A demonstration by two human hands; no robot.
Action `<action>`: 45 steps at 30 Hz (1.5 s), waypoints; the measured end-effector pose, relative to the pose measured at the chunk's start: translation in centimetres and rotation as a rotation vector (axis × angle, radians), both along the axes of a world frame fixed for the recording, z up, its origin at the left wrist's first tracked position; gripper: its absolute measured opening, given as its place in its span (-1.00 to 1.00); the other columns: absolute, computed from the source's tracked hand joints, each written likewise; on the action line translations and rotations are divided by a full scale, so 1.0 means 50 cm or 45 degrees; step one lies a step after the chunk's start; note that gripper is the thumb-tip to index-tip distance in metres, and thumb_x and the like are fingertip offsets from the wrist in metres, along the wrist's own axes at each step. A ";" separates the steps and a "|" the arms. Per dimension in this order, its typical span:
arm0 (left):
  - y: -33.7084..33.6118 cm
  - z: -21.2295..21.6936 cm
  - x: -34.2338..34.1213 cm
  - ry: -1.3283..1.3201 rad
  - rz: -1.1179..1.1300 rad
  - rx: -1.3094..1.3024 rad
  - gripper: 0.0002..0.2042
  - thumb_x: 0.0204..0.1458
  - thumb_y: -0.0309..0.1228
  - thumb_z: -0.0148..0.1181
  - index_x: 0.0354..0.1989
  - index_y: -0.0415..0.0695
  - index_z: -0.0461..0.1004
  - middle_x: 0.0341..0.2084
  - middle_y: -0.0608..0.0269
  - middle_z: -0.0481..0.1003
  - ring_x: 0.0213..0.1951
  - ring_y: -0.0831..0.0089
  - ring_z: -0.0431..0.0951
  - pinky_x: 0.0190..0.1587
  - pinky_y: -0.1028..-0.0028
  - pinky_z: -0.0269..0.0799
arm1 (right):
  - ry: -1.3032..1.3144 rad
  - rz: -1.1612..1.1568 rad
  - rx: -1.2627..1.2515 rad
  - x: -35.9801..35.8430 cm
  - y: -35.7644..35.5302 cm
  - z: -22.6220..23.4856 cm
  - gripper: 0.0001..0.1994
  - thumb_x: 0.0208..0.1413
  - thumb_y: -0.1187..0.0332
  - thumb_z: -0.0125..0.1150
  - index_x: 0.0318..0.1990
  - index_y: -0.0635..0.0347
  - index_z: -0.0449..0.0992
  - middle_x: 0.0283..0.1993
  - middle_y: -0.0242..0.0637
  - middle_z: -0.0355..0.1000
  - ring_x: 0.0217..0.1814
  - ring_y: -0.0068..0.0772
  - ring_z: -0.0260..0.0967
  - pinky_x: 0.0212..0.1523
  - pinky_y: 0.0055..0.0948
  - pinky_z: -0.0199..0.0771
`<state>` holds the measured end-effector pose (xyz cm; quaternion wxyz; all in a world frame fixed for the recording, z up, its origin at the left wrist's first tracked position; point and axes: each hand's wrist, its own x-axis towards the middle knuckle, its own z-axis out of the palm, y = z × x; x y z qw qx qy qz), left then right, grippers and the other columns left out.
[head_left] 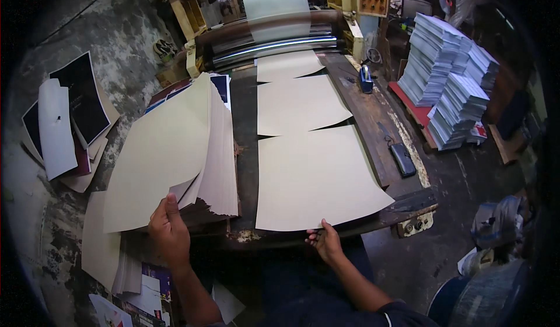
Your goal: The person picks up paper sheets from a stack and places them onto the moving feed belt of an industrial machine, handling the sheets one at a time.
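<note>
A tall stack of large cream sheets (219, 163) stands on the left of the machine's table. My left hand (170, 225) is closed on the near corner of the top sheet (157, 146), which bows up off the stack and shows a darker underside at the fold. Several cream sheets lie in a row on the table, the farthest reaching toward a shiny roller (274, 46). At the near edge of the closest sheet (318, 178) my right hand (326, 243) has its thumb on the edge, with the other fingers curled just below it.
Clear film (277, 6) hangs above the roller. A blue tape dispenser (366, 80) and a dark case (402, 159) rest on the table's right side. Piles of white paper (431, 58) stand at the right. Loose printed sheets (81, 99) lean at the left, with more board (99, 239) below the stack.
</note>
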<state>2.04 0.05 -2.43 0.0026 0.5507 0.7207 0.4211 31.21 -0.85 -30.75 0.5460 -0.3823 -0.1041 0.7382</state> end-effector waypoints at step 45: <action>0.021 0.013 -0.063 -0.170 -0.623 0.067 -0.60 -0.12 -0.26 0.42 -0.15 -0.26 0.55 -0.15 0.03 0.56 0.08 0.20 0.47 0.14 0.33 0.32 | -0.205 0.463 -0.086 0.074 -0.312 0.008 -0.54 0.29 0.13 -0.07 0.12 0.38 0.19 -0.11 0.04 0.44 -0.14 -0.19 0.50 -0.21 -0.33 0.51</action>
